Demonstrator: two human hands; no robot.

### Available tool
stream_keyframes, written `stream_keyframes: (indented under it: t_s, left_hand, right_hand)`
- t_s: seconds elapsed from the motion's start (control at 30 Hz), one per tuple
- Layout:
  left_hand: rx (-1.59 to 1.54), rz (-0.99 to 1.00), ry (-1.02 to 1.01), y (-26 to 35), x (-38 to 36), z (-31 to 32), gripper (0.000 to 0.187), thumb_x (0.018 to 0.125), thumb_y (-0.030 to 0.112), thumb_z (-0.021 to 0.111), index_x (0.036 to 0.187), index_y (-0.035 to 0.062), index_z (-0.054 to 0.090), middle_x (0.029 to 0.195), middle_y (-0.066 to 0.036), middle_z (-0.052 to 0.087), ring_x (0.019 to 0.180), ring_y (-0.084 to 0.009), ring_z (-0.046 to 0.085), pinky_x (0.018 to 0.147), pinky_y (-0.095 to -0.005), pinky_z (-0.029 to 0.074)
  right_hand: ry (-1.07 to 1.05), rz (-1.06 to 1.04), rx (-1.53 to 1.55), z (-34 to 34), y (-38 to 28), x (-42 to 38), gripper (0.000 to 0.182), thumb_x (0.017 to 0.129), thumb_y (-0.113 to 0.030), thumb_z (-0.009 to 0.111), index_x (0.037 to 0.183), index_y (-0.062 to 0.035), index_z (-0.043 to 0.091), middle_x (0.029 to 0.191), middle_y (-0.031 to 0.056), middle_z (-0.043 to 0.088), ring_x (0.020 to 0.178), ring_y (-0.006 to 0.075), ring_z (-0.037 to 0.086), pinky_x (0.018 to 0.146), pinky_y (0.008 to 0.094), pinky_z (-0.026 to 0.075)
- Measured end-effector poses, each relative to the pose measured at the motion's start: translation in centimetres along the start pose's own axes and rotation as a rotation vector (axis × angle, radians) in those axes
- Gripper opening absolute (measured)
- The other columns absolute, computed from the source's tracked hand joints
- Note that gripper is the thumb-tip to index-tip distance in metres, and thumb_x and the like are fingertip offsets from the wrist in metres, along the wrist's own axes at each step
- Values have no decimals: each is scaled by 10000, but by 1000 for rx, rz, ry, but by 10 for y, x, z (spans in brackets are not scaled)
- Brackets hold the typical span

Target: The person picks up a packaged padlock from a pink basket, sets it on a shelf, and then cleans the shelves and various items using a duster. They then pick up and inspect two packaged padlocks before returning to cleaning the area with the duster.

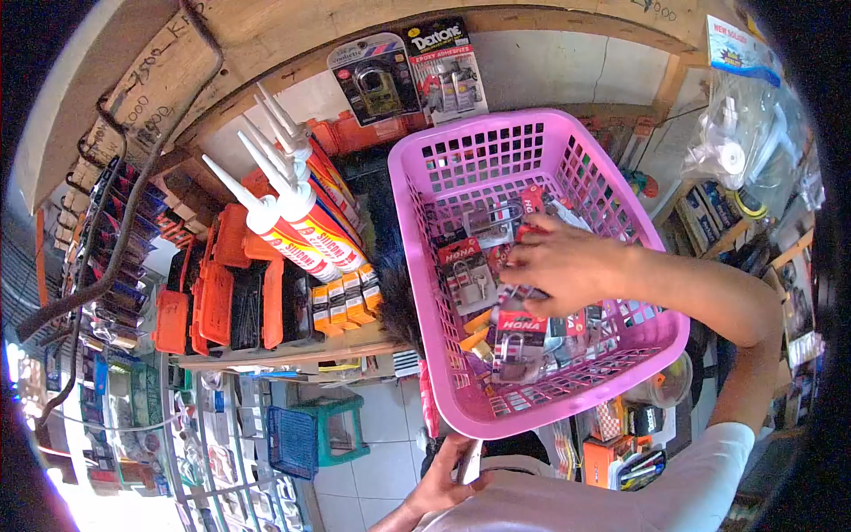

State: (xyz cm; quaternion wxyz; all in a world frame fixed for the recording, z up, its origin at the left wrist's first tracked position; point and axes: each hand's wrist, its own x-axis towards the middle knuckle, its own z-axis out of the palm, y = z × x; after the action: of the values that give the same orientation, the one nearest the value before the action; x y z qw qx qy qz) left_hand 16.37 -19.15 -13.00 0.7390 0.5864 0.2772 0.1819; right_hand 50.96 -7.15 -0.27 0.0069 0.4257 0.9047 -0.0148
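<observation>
A pink plastic basket (541, 424) with lattice sides is in the middle of the view. Several carded padlocks lie in it, among them a red-topped HONA padlock pack (519, 348) and another padlock pack (464, 275) to its left. My right hand (567, 266) reaches in from the right, its fingers apart and touching the packs; nothing is plainly gripped. Below the basket's near rim, my left hand (448, 479) is closed around a thin, pale-edged object that I cannot make out. The rim hides part of it.
Silicone tubes (306, 235) with white nozzles stand left of the basket, beside orange cases (213, 297) and small yellow boxes (346, 300). Behind hang a padlock blister (374, 80) and a Dextone adhesive card (445, 71). A green stool (341, 430) stands on the tiled floor.
</observation>
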Motion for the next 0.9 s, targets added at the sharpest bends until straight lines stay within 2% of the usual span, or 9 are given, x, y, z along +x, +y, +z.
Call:
stream_keyframes:
  t_s: [0.1, 0.17, 0.27, 0.33, 0.47, 0.53, 0.63, 0.77, 0.9]
  left_hand:
    - [-72, 27, 38, 10, 1, -6, 633, 825, 9, 706, 1331, 21, 327, 1261, -137, 473, 1227, -224, 456, 1051, -369, 338]
    - [-64, 64, 42, 5, 0, -11, 626, 822, 7, 708, 1321, 19, 330, 1199, -125, 497, 1143, -197, 488, 1002, -352, 372]
    - [-56, 71, 79, 8, -3, -15, 616, 825, 12, 706, 1315, 17, 332, 1137, -111, 510, 1049, -168, 497, 945, -330, 395]
    - [-77, 45, 76, 8, -4, -16, 624, 827, 21, 708, 1322, 17, 329, 1104, -96, 509, 994, -151, 490, 913, -319, 403]
    - [-66, 28, 48, 1, -6, -14, 627, 830, 20, 702, 1334, 17, 330, 1154, -112, 508, 1067, -173, 497, 949, -328, 393]
    - [-49, 5, 17, 3, -6, -12, 624, 833, 19, 697, 1339, 18, 331, 1215, -130, 498, 1158, -196, 483, 992, -338, 373]
    - [-49, 9, -2, 3, -5, -8, 621, 829, 17, 703, 1331, 16, 338, 1262, -143, 481, 1224, -211, 455, 1020, -339, 350]
    - [-51, 15, -20, 0, -7, -4, 627, 816, 8, 715, 1320, 10, 342, 1235, -132, 498, 1190, -197, 472, 1009, -330, 354]
    - [21, -12, 16, 3, -9, -6, 630, 805, -7, 721, 1310, 3, 345, 1196, -125, 522, 1146, -185, 491, 998, -326, 359]
  right_hand:
    - [-209, 150, 148, -24, 2, -9, 453, 772, -307, 645, 1149, -63, 588, 1031, 134, 617, 1052, 285, 576, 1044, 489, 285]
    - [-205, 177, 115, -33, 0, -12, 426, 756, -309, 659, 1094, -56, 609, 1068, 128, 621, 1073, 282, 573, 1053, 486, 280]
    - [-392, 216, 61, -46, -2, -5, 354, 756, -305, 653, 996, -46, 633, 994, 131, 648, 1026, 296, 601, 1058, 487, 278]
    - [-694, 388, 36, -51, -3, 4, 305, 762, -303, 643, 923, -44, 643, 878, 140, 666, 964, 312, 630, 1039, 501, 309]
    - [-541, 497, 38, -33, 16, 30, 284, 778, -296, 627, 918, -51, 657, 811, 152, 670, 937, 327, 643, 1015, 500, 355]
    - [-190, 287, -76, -14, 30, 49, 280, 746, -250, 619, 882, -18, 697, 867, 199, 683, 894, 380, 657, 819, 510, 500]
    - [49, 172, 29, 37, 54, 79, 351, 813, -374, 606, 933, -57, 696, 894, 181, 686, 895, 388, 653, 837, 508, 493]
    - [-69, 223, 62, 33, 56, 105, 492, 829, -538, 587, 990, -82, 676, 955, 156, 684, 934, 379, 644, 833, 498, 489]
    - [-140, 160, 121, 48, 60, 110, 560, 769, -582, 663, 860, -30, 645, 796, 182, 640, 816, 383, 625, 697, 490, 466]
